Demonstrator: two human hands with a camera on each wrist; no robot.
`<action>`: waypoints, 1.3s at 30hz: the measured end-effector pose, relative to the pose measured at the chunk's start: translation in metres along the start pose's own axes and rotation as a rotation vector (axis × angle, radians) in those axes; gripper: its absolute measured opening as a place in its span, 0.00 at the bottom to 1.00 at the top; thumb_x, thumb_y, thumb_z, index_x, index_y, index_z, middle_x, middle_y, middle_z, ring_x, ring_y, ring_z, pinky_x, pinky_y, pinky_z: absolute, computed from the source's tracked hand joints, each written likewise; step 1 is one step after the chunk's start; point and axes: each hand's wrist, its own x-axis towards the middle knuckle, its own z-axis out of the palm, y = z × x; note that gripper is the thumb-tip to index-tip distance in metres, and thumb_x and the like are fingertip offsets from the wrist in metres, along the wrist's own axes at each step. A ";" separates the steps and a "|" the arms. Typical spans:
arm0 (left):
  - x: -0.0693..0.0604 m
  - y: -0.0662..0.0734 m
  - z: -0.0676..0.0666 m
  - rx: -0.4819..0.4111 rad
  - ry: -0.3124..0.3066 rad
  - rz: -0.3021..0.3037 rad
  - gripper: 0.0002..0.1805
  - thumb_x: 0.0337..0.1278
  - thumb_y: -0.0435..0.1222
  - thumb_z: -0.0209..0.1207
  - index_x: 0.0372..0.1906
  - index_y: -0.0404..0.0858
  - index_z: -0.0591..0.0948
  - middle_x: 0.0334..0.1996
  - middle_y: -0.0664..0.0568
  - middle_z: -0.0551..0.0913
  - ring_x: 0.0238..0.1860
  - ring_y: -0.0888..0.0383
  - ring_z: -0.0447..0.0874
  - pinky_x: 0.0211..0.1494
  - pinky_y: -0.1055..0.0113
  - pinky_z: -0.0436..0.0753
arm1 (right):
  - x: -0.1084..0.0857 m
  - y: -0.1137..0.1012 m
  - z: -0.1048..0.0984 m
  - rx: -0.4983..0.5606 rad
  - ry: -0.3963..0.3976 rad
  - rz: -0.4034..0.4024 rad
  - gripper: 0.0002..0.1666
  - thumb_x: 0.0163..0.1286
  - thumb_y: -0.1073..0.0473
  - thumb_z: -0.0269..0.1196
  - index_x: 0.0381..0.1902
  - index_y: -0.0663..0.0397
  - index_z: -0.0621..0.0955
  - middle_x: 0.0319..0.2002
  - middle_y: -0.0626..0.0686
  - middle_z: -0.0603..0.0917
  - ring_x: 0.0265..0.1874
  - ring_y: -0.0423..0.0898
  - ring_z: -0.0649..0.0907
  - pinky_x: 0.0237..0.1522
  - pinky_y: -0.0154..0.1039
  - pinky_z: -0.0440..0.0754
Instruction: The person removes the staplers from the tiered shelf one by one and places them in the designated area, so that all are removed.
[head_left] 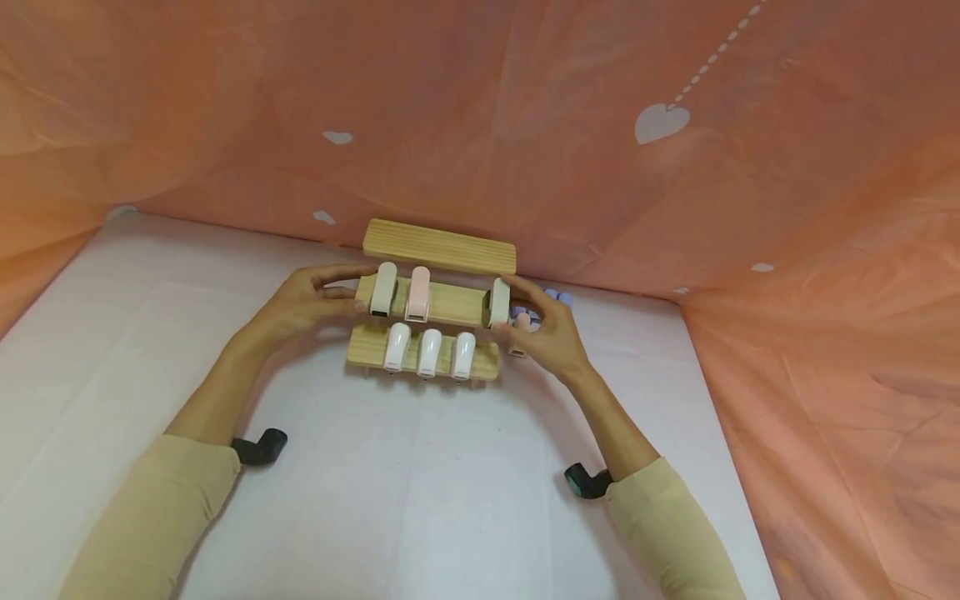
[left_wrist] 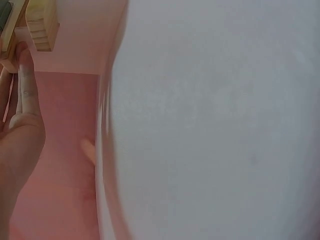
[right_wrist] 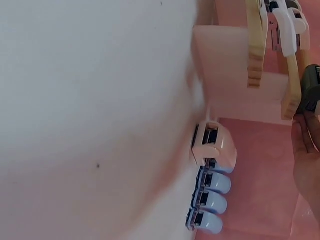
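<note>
A: Report on the near tier (head_left: 365, 346).
B: Three white staplers (head_left: 429, 353) stand on it, side by side. I judge that row complete.
A: And the middle tier (head_left: 457, 305)?
B: Part filled. A first grey stapler (head_left: 384, 289) stands at its left end, with a pink stapler (head_left: 418, 293) just beside it. A second grey stapler (head_left: 499, 302) is at the right end, pinched by the right grip (head_left: 551, 337). Whether its full weight is on the wood, I cannot tell.
A: State of the left grip (head_left: 300, 298)?
B: Clasping the left end of the middle tier between thumb and fingers.
A: What is outstanding?
B: Bare wood shows between the pink and the second grey. The far tier (head_left: 438, 247) bears no visible stapler. Right of the tiers, on the tabletop (head_left: 450, 483), stand another pink stapler (right_wrist: 222, 147) and at least four blue staplers (right_wrist: 212, 202).
A: Your estimate?
B: Roughly halfway, in my judgement; the middle row is in hand.
</note>
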 end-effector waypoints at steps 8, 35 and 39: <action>-0.001 -0.001 0.000 -0.003 -0.009 0.021 0.31 0.58 0.31 0.68 0.67 0.36 0.75 0.52 0.49 0.85 0.49 0.59 0.86 0.52 0.68 0.81 | -0.005 0.005 -0.007 -0.005 0.024 -0.014 0.37 0.55 0.76 0.72 0.64 0.70 0.74 0.55 0.66 0.81 0.54 0.60 0.81 0.60 0.60 0.73; -0.002 0.004 -0.001 0.034 -0.022 0.029 0.32 0.58 0.32 0.69 0.68 0.35 0.74 0.52 0.47 0.85 0.48 0.61 0.86 0.52 0.70 0.81 | -0.020 0.018 -0.032 -0.031 0.037 0.050 0.40 0.52 0.81 0.70 0.65 0.75 0.71 0.60 0.69 0.77 0.55 0.59 0.79 0.61 0.60 0.72; -0.003 0.005 -0.001 0.042 -0.016 0.031 0.32 0.57 0.33 0.69 0.68 0.36 0.74 0.52 0.45 0.85 0.48 0.61 0.86 0.52 0.71 0.80 | -0.024 0.022 -0.035 -0.045 0.033 0.075 0.40 0.52 0.82 0.69 0.65 0.75 0.70 0.61 0.70 0.76 0.56 0.63 0.78 0.61 0.59 0.72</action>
